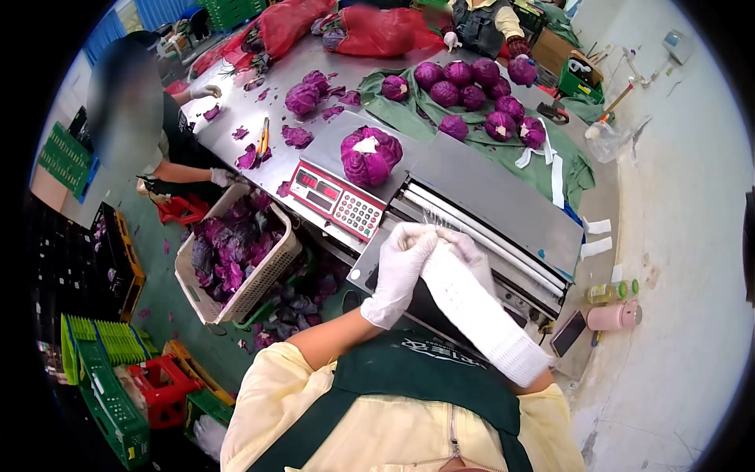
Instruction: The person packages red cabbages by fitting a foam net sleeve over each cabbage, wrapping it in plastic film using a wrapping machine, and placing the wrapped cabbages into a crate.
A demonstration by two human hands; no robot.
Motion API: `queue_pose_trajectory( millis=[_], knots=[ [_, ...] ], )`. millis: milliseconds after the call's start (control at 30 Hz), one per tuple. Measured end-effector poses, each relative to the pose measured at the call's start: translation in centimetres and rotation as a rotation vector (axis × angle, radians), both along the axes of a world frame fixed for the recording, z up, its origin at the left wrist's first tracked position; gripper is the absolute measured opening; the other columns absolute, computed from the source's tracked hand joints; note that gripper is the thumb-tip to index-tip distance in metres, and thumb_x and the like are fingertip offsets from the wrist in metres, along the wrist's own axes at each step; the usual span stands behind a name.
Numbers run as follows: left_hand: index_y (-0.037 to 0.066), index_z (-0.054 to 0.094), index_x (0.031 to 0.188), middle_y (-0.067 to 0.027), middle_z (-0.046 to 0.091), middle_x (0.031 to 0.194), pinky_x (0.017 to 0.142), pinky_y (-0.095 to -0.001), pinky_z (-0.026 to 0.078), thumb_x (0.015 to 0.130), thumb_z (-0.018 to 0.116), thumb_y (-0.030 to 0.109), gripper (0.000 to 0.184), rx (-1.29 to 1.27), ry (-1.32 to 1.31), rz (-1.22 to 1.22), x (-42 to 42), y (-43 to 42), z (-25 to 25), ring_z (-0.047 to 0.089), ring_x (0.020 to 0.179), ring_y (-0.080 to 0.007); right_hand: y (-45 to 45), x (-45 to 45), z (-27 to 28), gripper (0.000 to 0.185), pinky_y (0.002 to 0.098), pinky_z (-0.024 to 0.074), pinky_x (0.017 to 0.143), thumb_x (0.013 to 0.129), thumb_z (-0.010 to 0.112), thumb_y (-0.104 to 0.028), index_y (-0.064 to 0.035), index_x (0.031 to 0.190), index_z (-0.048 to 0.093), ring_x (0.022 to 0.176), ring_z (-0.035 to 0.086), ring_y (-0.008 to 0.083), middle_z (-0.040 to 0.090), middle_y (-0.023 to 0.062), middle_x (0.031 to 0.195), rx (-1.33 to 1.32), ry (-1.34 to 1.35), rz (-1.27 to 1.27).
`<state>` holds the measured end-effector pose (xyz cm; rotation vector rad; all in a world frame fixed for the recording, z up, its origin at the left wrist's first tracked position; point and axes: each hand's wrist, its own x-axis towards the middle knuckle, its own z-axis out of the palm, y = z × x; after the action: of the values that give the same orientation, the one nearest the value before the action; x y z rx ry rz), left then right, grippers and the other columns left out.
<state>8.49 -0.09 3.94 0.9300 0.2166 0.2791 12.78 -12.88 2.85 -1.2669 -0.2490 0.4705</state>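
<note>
Both my hands wear white gloves and meet in front of my chest, over the near edge of a film-wrapping machine (495,189). My left hand (401,267) pinches the upper end of a white strip (487,315) with rows of small marks, which looks like a strip of labels. My right hand (470,250), partly behind the strip, has its fingers closed at the same end. The strip hangs down over my right forearm. Beyond my hands, a purple cabbage (377,167) sits stem side up on a red-framed digital scale (336,201).
Several purple cabbages (458,73) lie on a green cloth (566,157). Loose leaves and a knife (263,135) are on the metal table. A crate of leaves (259,303) stands left. A phone (568,333) and pink bottle (613,317) lie right. Co-workers stand across and left.
</note>
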Motion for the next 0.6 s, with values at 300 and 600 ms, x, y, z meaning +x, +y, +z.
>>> queue_pose_trajectory(
  millis=[300,600],
  knots=[
    [0.0,0.062,0.09,-0.0116,0.059,0.101,0.081,-0.0282,0.045,0.088,0.062,0.007,0.008,0.603,-0.225,0.412,3.5,6.5,-1.9,0.056,0.088,-0.0173,7.3,1.6,-0.2,0.022,0.0232,0.0472,0.082,0.088,0.06,0.0,-0.002,0.11,0.057,0.087,0.056,0.0073,0.06,0.0014,0.101,0.045,-0.146,-0.172],
    [0.006,0.064,0.103,0.0016,0.058,0.072,0.046,-0.0204,0.039,0.088,0.067,0.023,0.023,0.029,0.463,-0.988,1.7,16.3,-1.3,0.052,0.055,-0.0056,6.9,9.6,2.8,0.021,0.0246,0.049,0.075,0.092,0.051,-0.004,-0.0059,0.112,0.056,0.076,0.056,0.011,0.053,-0.0002,0.087,-0.124,0.027,-0.062]
  ],
)
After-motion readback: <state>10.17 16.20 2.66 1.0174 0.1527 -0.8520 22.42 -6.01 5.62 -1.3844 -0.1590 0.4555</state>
